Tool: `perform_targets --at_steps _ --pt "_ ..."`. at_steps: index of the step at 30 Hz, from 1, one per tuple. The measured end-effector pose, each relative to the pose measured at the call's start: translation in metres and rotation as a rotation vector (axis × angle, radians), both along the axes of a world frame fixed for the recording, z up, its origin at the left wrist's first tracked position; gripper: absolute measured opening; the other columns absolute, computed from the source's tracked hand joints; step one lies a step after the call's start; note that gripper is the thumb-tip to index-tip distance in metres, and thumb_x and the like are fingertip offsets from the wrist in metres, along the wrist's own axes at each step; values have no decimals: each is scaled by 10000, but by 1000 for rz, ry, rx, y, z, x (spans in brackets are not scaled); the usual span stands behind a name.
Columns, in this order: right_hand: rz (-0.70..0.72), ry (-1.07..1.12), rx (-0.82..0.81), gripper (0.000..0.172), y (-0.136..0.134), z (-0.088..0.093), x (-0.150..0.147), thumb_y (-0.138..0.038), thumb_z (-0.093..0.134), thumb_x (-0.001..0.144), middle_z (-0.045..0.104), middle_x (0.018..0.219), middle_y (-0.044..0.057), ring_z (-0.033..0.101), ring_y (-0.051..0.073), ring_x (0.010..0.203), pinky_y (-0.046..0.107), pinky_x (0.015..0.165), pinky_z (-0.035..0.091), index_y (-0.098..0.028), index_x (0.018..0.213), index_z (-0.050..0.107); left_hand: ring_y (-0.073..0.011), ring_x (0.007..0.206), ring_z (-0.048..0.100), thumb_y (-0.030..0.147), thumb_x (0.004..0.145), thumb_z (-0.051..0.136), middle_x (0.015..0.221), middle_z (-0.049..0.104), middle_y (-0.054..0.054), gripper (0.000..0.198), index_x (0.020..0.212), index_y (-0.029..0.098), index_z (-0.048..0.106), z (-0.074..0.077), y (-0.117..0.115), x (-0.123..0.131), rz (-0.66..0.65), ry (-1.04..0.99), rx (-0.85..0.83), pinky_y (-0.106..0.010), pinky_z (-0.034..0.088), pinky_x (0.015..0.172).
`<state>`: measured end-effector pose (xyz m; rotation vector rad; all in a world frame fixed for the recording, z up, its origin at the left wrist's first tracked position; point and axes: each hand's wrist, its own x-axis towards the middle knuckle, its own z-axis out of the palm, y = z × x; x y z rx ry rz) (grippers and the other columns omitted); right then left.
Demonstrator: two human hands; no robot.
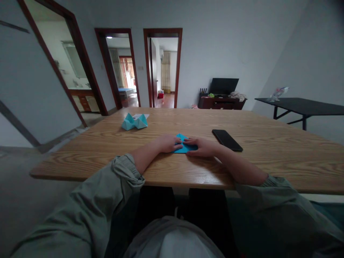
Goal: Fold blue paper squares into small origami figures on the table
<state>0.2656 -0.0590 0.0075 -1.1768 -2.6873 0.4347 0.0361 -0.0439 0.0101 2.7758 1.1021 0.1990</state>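
A blue sheet of folding paper (179,149) lies on the table in front of me, its visible edges slanting up to a point at the far side. My left hand (168,143) rests on the paper's left part, palm down with the fingers stretched out. From the other side my right hand (203,147) presses on the right part, its fingers lying flat and spread. Both hands cover much of the sheet, so its full shape is hidden. Farther off to the left stands a light blue folded paper piece (134,122) with several peaks.
The wooden table (88,154) has its front edge close to my body. A black phone (227,139) lies right of my right hand. Behind the folded piece is a white paper (141,116). Beyond the table are a monitor (224,86) and a black side table (301,104).
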Motion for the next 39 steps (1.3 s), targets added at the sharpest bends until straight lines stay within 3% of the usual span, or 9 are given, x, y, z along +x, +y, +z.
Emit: perform_targets --at_steps 3,6,9,13,17,21,27,33,39 --pt "-19 27 -18 617 3 3 1 -514 633 750 479 1392 2 475 280 1248 392 1078 322 -292 1317 532 -252 1128 551 623 754 562 1276 592 -51 586 1216 266 606 7 -6 -7 -2 -43 -104 -317 381 948" --pt "-45 82 -42 529 4 5 2 -486 651 741 549 1325 -18 527 282 1191 390 1052 354 -312 1238 606 -247 1112 563 604 674 654 1278 593 -39 634 1214 275 611 12 -7 -13 -11 -74 -168 -301 392 928" --pt "-70 119 -43 426 4 6 3 -487 625 769 615 1244 -22 570 279 1131 386 1023 380 -322 1160 661 -219 1053 594 526 724 636 1225 631 -15 484 1145 290 658 14 -2 -16 -32 -110 -190 -280 406 903" --pt "-214 86 18 384 9 4 4 -497 525 838 698 1076 31 638 276 957 404 903 457 -297 1126 681 -191 942 628 469 796 558 1072 699 1 353 1063 286 698 10 7 -20 25 -175 -177 -262 438 845" --pt "-304 164 97 411 19 -4 6 -458 545 825 699 1020 48 639 239 872 378 825 487 -285 1191 616 -188 932 630 351 781 588 1074 692 -14 389 1157 270 644 5 14 -24 97 -288 -127 -271 452 844" --pt "-368 163 139 420 27 -12 8 -420 578 797 693 959 47 630 208 805 352 786 489 -262 1186 593 -183 915 630 285 765 601 1064 680 -41 466 1229 243 581 1 15 -25 168 -243 -80 -277 464 835" --pt "-337 -32 283 331 23 -12 6 -404 520 837 666 1013 75 617 215 874 323 796 460 -236 1094 644 -218 1014 581 415 792 578 1113 641 -54 352 1097 252 643 6 9 -22 216 -17 105 -303 423 888" --pt "-378 -109 395 334 19 -11 6 -423 518 846 635 1061 105 592 242 959 343 872 421 -218 1076 648 -213 916 607 606 722 587 1089 664 -55 541 1125 250 639 12 9 -29 308 75 -29 -263 439 717" --pt "-385 -89 264 499 22 -10 11 -587 564 778 641 987 112 604 248 895 353 825 443 -207 1090 651 -206 873 621 592 666 641 1062 681 -72 601 1126 205 634 10 15 -37 360 34 -151 -248 436 673"
